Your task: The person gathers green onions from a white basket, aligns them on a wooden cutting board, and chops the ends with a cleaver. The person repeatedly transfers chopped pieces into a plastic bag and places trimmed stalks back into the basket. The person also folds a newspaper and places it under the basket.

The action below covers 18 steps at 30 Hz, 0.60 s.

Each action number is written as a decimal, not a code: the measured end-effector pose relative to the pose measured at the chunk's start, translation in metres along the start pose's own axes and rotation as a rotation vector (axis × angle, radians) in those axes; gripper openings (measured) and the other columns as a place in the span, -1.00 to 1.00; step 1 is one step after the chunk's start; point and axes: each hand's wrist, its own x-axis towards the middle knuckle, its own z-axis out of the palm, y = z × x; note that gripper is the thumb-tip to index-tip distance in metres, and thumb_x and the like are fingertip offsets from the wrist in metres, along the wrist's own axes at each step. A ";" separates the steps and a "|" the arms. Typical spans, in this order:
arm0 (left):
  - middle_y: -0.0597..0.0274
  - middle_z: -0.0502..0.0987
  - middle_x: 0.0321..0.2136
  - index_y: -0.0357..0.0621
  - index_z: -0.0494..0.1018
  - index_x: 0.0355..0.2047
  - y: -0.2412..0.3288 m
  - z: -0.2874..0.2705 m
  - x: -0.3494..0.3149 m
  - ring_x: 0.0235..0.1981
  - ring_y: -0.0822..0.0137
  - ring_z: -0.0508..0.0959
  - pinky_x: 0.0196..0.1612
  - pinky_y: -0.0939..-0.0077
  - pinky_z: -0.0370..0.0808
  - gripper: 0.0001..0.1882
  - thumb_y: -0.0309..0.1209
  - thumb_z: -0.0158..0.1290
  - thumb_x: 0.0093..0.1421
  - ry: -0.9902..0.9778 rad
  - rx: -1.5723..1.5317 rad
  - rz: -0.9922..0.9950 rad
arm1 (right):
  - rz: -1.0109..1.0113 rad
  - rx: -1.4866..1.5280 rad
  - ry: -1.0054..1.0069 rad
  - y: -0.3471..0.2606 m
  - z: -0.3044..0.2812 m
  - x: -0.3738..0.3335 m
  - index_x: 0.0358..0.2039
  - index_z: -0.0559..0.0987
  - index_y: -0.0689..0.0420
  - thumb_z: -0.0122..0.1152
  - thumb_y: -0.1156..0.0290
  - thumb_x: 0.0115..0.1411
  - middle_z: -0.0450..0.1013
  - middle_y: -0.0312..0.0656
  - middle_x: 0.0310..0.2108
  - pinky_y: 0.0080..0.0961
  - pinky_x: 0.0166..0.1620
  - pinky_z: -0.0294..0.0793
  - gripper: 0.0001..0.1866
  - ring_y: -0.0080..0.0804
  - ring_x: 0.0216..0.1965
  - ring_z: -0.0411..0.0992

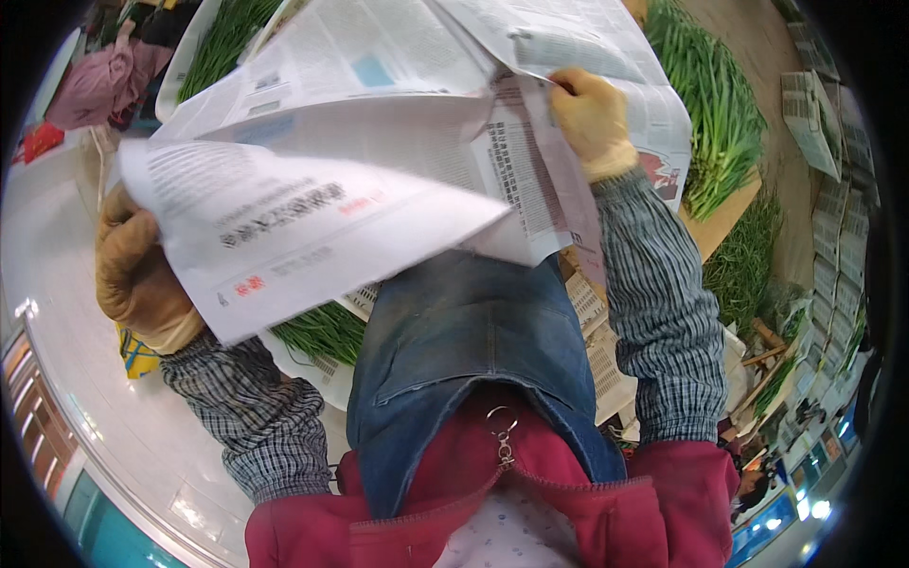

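Large newspaper sheets (407,142) spread out in front of me, one of them lifted and folding over toward my body. My left hand (137,275), in a tan glove, grips the left edge of the raised newspaper sheet (284,237); some of its fingers are behind the paper. Gloved in pale yellow, my right hand (592,118) is closed with the paper's edge pinched at its fingertips. Long green leafy stalks (710,114) lie beside the paper to the right of that hand. More green stalks (317,331) show below the sheet, near my apron.
Another white container of greens (222,47) stands at the far left. Loose greens (743,256) lie on the floor at right, near newspaper-lined crates (824,227). A person in a pink garment (109,85) is at the upper left. Pale tiled floor (133,426) stretches along the left.
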 end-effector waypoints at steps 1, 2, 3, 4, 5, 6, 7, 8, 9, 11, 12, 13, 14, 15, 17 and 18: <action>-0.20 0.50 -0.22 -0.50 0.39 -0.16 0.002 -0.005 0.002 -0.19 0.03 0.54 -0.03 0.20 0.46 -0.58 -0.51 -0.02 -0.07 -0.018 -0.046 0.013 | -0.019 -0.022 0.040 -0.005 0.004 0.007 -0.38 0.58 0.18 0.07 0.36 0.00 0.51 -0.01 -0.43 -0.31 -0.21 0.45 -0.78 -0.06 -0.34 0.49; -0.20 0.49 -0.19 -0.49 0.37 -0.12 0.004 -0.008 0.003 -0.16 0.04 0.53 -0.02 0.20 0.46 -0.56 -0.52 -0.04 -0.05 -0.013 -0.051 0.018 | -0.033 -0.046 0.079 -0.008 0.008 0.015 -0.34 0.57 0.19 0.07 0.36 0.01 0.52 -0.02 -0.41 -0.31 -0.20 0.45 -0.76 -0.07 -0.32 0.50; -0.20 0.47 -0.16 -0.48 0.35 -0.08 0.005 -0.012 0.003 -0.12 0.04 0.51 0.00 0.21 0.45 -0.55 -0.52 -0.06 -0.04 -0.003 -0.055 0.024 | 0.005 -0.167 0.023 -0.013 0.016 0.024 -0.31 0.56 0.20 0.06 0.37 0.02 0.52 -0.01 -0.39 -0.31 -0.20 0.46 -0.75 -0.07 -0.31 0.50; -0.16 0.48 -0.16 -0.47 0.36 -0.09 0.009 -0.018 -0.002 -0.12 0.06 0.51 0.01 0.22 0.44 -0.56 -0.51 -0.05 -0.03 0.055 -0.023 0.022 | 0.034 -0.266 -0.046 -0.022 0.033 0.033 -0.28 0.55 0.21 0.05 0.39 0.02 0.52 0.00 -0.37 -0.32 -0.20 0.47 -0.74 -0.07 -0.30 0.51; -0.12 0.48 -0.15 -0.46 0.36 -0.10 0.013 -0.024 -0.006 -0.12 0.09 0.50 0.01 0.22 0.43 -0.57 -0.50 -0.05 -0.02 0.100 -0.006 0.019 | 0.068 -0.380 -0.104 -0.027 0.039 0.042 -0.25 0.54 0.22 0.03 0.40 0.03 0.52 0.01 -0.34 -0.32 -0.20 0.48 -0.72 -0.07 -0.29 0.51; -0.08 0.48 -0.14 -0.44 0.36 -0.10 0.016 -0.037 -0.010 -0.12 0.11 0.50 0.02 0.22 0.42 -0.58 -0.50 -0.04 -0.01 0.149 0.012 0.017 | 0.093 -0.394 -0.145 -0.028 0.044 0.048 -0.25 0.52 0.23 0.03 0.41 0.03 0.51 0.04 -0.33 -0.30 -0.19 0.48 -0.73 -0.05 -0.28 0.51; -0.08 0.47 -0.11 -0.45 0.38 -0.12 0.004 -0.078 -0.010 -0.09 0.13 0.48 0.02 0.24 0.43 -0.59 -0.49 -0.05 0.00 0.229 0.118 0.027 | 0.119 -0.438 -0.174 -0.023 0.046 0.053 -0.26 0.51 0.24 0.02 0.42 0.04 0.51 0.06 -0.32 -0.28 -0.19 0.48 -0.74 -0.04 -0.26 0.50; -0.07 0.47 -0.12 -0.45 0.38 -0.12 0.003 -0.097 -0.012 -0.08 0.14 0.48 0.02 0.26 0.43 -0.59 -0.48 -0.06 0.00 0.176 0.103 -0.033 | 0.133 -0.456 -0.217 -0.022 0.054 0.059 -0.26 0.50 0.25 0.02 0.43 0.04 0.50 0.08 -0.30 -0.26 -0.19 0.48 -0.74 -0.02 -0.25 0.50; -0.06 0.47 -0.13 -0.45 0.38 -0.12 -0.003 -0.113 -0.016 -0.08 0.15 0.47 0.02 0.27 0.43 -0.59 -0.46 -0.07 0.01 0.125 0.081 -0.096 | 0.145 -0.471 -0.225 -0.019 0.062 0.064 -0.27 0.50 0.26 0.02 0.44 0.05 0.49 0.09 -0.29 -0.24 -0.19 0.48 -0.76 -0.02 -0.24 0.50; 0.14 0.52 -0.39 -0.44 0.44 -0.35 -0.014 -0.092 -0.013 -0.36 0.34 0.49 -0.20 0.56 0.46 -0.72 -0.53 -0.16 -0.04 0.358 0.316 -0.107 | 0.165 -0.497 -0.256 -0.011 0.089 0.071 -0.29 0.49 0.27 0.01 0.44 0.06 0.48 0.11 -0.27 -0.19 -0.20 0.49 -0.78 -0.03 -0.22 0.49; 0.19 0.49 -0.44 -0.44 0.44 -0.38 -0.018 -0.104 -0.010 -0.41 0.39 0.46 -0.25 0.61 0.43 -0.74 -0.53 -0.16 -0.05 0.274 0.326 -0.147 | 0.118 -0.570 -0.226 0.000 0.107 0.073 -0.20 0.43 0.28 0.00 0.46 0.09 0.45 0.09 -0.22 -0.22 -0.19 0.50 -0.74 -0.06 -0.18 0.48; 0.25 0.47 -0.49 -0.43 0.43 -0.40 -0.025 -0.118 -0.008 -0.46 0.44 0.43 -0.31 0.66 0.40 -0.75 -0.53 -0.16 -0.05 0.198 0.341 -0.182 | 0.112 -0.591 -0.243 0.003 0.123 0.075 -0.15 0.40 0.31 0.02 0.45 0.10 0.44 0.08 -0.20 -0.23 -0.19 0.51 -0.70 -0.08 -0.17 0.48; 0.30 0.43 -0.54 -0.39 0.41 -0.49 -0.033 -0.124 -0.004 -0.52 0.50 0.38 -0.38 0.69 0.35 -0.82 -0.54 -0.15 -0.06 0.197 0.466 -0.135 | 0.109 -0.622 -0.253 0.003 0.133 0.077 -0.09 0.37 0.34 0.03 0.44 0.11 0.44 0.07 -0.18 -0.24 -0.20 0.51 -0.64 -0.11 -0.16 0.48; 0.28 0.43 -0.54 -0.37 0.40 -0.55 -0.040 -0.123 -0.003 -0.53 0.50 0.38 -0.38 0.71 0.33 -0.86 -0.55 -0.13 -0.10 0.278 0.367 -0.195 | 0.107 -0.655 -0.261 0.002 0.143 0.080 -0.04 0.33 0.38 0.05 0.43 0.12 0.43 0.06 -0.16 -0.26 -0.20 0.52 -0.59 -0.13 -0.15 0.48; 0.22 0.44 -0.53 -0.38 0.38 -0.60 -0.051 -0.126 -0.005 -0.53 0.47 0.38 -0.37 0.70 0.32 -0.89 -0.56 -0.11 -0.12 0.225 0.320 -0.176 | 0.079 -0.705 -0.295 0.000 0.158 0.081 -0.02 0.30 0.39 0.04 0.45 0.13 0.43 0.05 -0.17 -0.25 -0.21 0.53 -0.58 -0.15 -0.13 0.46; 0.20 0.44 -0.52 -0.38 0.38 -0.60 -0.054 -0.123 -0.005 -0.52 0.45 0.39 -0.37 0.69 0.33 -0.90 -0.57 -0.10 -0.13 0.213 0.315 -0.158 | 0.060 -0.724 -0.305 0.001 0.166 0.085 -0.02 0.29 0.40 0.04 0.45 0.13 0.43 0.05 -0.18 -0.26 -0.21 0.53 -0.57 -0.15 -0.15 0.47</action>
